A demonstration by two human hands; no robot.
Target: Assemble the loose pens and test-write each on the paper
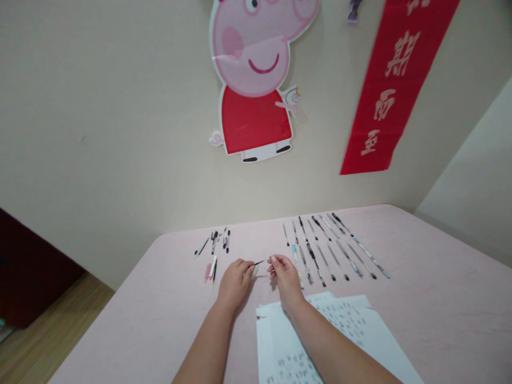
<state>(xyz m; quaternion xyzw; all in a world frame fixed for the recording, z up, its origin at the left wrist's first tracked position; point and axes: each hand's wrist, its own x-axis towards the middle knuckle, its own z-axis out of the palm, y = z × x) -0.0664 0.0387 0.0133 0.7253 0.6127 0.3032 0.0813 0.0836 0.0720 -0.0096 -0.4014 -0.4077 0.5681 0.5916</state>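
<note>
My left hand pinches a pen refill, a slim dark stick pointing right towards my other hand. Close to its tip, the thumb and fingers of my right hand are pressed together; whatever they hold is too small to make out. Right of my hands, several pens lie slanted in two rows, some clear-barrelled and some black. A loose group of black pens and caps lies at the back left. Nearer my left hand are a pink pen piece and a slim dark pen.
Handwritten paper sheets lie under my right forearm on the pink-covered table. The wall behind bears a cartoon pig cutout and a red banner. Wooden floor shows beyond the table's left edge.
</note>
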